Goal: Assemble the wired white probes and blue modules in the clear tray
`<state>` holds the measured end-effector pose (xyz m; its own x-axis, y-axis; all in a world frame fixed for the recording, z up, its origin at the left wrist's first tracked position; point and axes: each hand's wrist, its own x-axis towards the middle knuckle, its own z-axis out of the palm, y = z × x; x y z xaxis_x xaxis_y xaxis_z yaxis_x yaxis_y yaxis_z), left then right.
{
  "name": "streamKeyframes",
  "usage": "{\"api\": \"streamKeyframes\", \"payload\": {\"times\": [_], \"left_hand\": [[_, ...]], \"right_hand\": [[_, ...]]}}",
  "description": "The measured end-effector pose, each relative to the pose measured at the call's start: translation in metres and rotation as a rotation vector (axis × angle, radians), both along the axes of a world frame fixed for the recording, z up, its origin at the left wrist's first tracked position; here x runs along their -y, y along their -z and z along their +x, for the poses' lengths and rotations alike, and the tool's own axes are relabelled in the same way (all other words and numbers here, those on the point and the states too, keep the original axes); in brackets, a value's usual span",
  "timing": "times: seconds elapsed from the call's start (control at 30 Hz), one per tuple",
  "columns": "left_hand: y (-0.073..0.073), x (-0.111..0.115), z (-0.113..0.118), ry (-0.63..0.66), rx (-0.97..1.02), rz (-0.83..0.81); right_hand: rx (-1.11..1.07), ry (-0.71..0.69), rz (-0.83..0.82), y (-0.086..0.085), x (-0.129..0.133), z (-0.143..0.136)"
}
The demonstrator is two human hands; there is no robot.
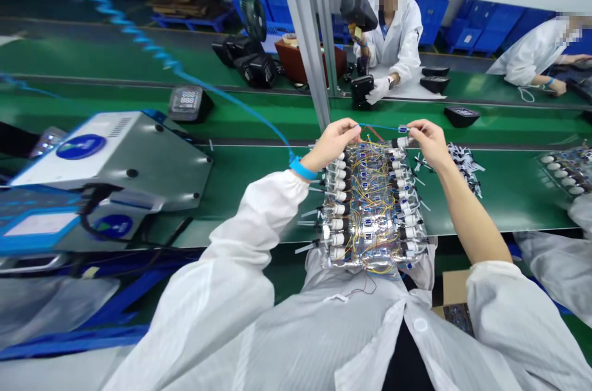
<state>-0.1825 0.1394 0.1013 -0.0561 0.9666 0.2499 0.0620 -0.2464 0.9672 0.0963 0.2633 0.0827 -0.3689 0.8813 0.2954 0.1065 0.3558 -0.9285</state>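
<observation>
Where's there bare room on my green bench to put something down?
The green bench is bare between the pile of small white pieces and the wired assembly at far right. A smaller patch lies between the grey machine and your left sleeve. It's crowded around the wired rows before you.

Passable over bare green tabletop between loose pile of black-and-white plastic connectors and wired assembly at right edge; also open between grey-white metal machine and white left sleeve, though overhung by coiled blue cord; blocked beyond by silver metal post; crossed at far end of wire-tangled rack of white-capped cylinders by thin blue wire between left hand and right hand; narrowed beside rack by pale protruding strips.
</observation>
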Motion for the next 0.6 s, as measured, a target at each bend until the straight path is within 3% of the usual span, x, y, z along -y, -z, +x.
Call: {"api": "streamKeyframes", "payload": {"times": [0.17,0.27,0.33,0.47,0.53,0.6], "left_hand": [[0.028,-0.07,0.001,-0.009,-0.135,-0.061],[0.046,-0.087,-0.003,0.03,-0.325,-0.187],[0.053,-0.086,-0.011,0.036,-0.37,-0.221],[0.042,-0.049,-0.035,0.041,-0.251,-0.129],[0.032,-0.013,-0.048,0.036,-0.126,-0.048],[0.027,0.034,-0.059,-0.052,0.006,0.026]], "right_hand": [[0.042,0.097,-0.078,0.048,-0.059,-0.014],[0.202,0.106,-0.128,0.075,-0.069,-0.009],[0.252,0.101,-0.123,0.087,-0.074,-0.004],[0.388,-0.003,0.073,0.097,-0.089,0.0],[0.498,-0.143,0.189,0.097,-0.097,-0.003],[0.616,-0.243,0.273,0.097,-0.102,-0.006]]}}
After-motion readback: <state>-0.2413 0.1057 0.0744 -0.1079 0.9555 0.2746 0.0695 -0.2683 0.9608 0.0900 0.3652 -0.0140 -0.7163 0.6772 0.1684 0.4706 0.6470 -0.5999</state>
